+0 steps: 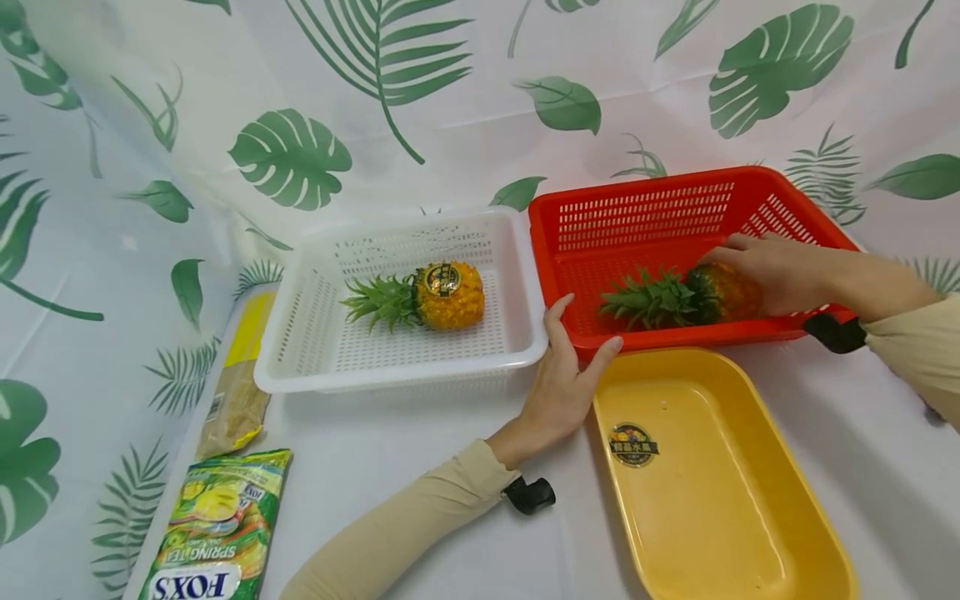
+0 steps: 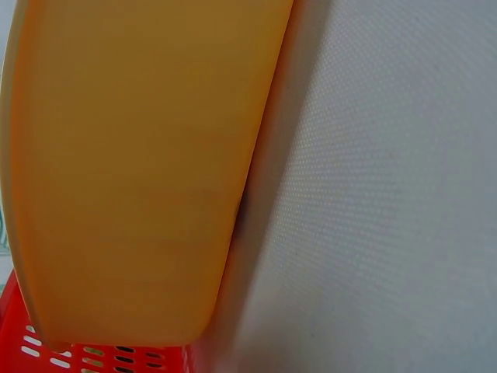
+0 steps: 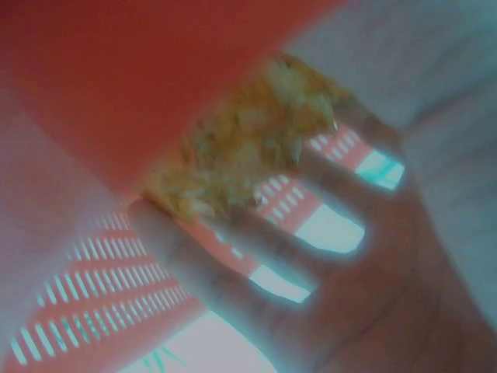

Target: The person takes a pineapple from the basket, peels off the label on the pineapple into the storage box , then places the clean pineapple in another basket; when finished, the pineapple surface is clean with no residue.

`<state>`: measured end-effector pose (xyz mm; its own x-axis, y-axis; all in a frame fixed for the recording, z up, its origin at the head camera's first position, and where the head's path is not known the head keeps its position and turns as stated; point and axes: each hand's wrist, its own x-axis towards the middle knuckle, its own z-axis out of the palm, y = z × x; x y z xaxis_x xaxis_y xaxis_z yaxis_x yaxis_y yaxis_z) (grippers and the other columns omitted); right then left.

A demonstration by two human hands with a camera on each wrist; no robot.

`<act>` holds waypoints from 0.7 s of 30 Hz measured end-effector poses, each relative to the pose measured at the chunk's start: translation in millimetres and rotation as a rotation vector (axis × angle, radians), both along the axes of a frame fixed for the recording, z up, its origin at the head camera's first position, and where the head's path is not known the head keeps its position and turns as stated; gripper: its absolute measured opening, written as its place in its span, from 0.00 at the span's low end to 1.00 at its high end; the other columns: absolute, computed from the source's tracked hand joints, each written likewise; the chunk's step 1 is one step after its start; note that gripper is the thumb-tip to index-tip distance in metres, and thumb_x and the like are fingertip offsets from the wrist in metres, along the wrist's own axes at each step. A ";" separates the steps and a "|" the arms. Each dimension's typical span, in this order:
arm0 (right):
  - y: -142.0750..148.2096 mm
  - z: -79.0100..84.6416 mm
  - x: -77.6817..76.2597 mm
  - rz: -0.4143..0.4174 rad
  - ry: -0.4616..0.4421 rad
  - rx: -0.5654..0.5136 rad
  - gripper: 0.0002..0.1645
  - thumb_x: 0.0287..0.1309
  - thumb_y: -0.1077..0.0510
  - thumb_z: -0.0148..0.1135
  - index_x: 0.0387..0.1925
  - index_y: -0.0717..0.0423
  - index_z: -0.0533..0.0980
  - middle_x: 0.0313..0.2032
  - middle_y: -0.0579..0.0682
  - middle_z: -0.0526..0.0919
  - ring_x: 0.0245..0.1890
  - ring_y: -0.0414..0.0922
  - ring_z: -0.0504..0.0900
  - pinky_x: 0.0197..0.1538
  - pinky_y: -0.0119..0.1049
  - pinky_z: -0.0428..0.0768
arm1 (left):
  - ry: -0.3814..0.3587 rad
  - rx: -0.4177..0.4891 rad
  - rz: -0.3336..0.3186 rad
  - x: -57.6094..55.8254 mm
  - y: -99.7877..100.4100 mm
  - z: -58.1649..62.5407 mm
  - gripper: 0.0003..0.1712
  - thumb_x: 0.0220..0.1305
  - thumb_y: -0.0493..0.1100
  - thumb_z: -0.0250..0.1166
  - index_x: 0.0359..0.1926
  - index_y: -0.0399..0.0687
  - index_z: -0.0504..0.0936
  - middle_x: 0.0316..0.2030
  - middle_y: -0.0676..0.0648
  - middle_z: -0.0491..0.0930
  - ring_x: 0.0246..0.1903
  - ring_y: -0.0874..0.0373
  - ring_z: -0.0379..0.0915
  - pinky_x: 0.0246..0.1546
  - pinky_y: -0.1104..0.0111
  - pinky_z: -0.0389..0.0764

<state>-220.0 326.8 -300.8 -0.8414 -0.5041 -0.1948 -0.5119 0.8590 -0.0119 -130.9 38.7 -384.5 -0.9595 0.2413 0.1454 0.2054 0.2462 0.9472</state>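
Observation:
A small orange pineapple with a green crown [image 1: 667, 298] lies on its side in the red basket [image 1: 645, 218]. My right hand [image 1: 787, 271] reaches in over the near right rim and grips the fruit's body. In the right wrist view, the fingers [image 3: 279, 252] spread round the pineapple's body [image 3: 248, 140]; the red wall hides part of it. My left hand [image 1: 558, 383] rests at the red basket's near left corner, thumb and forefinger spread apart. Next to it, the white basket [image 1: 397, 375] holds another pineapple [image 1: 453, 304] bearing a round label.
A yellow tub [image 1: 705, 467] with a fruit sticker stands before the red basket; its side wall [image 2: 140, 179] fills much of the left wrist view. At left lie a green Fox's candy bag [image 1: 217, 525] and a yellow and brown packet [image 1: 238, 383]. Leaf-printed cloth [image 1: 465, 133] rises behind.

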 end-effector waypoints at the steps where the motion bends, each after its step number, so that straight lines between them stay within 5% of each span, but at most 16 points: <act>1: 0.9 0.9 0.0 -0.001 -0.005 -0.004 0.53 0.21 0.60 0.85 0.58 0.57 0.72 0.52 0.59 0.76 0.48 0.59 0.76 0.49 0.62 0.78 | -0.002 0.002 -0.001 0.2 0.2 0.1 0.42 0.69 0.63 0.55 0.74 0.63 0.42 0.74 0.42 0.55 0.73 0.49 0.54 0.71 0.51 0.60; 13: -2.1 26.5 14.4 0.010 -0.055 -0.133 0.45 0.35 0.60 0.82 0.59 0.49 0.73 0.55 0.53 0.76 0.55 0.54 0.72 0.53 0.58 0.78 | 0.010 0.030 -0.015 -0.9 0.1 -1.5 0.42 0.69 0.62 0.55 0.73 0.65 0.42 0.74 0.43 0.55 0.74 0.50 0.52 0.72 0.50 0.57; 21: -44.6 54.5 41.8 0.023 -0.018 -0.131 0.40 0.47 0.56 0.76 0.63 0.41 0.70 0.60 0.51 0.74 0.59 0.55 0.72 0.54 0.59 0.78 | -0.002 0.018 0.002 -0.2 -0.5 -0.4 0.42 0.68 0.63 0.55 0.73 0.68 0.42 0.74 0.43 0.56 0.73 0.50 0.54 0.71 0.51 0.59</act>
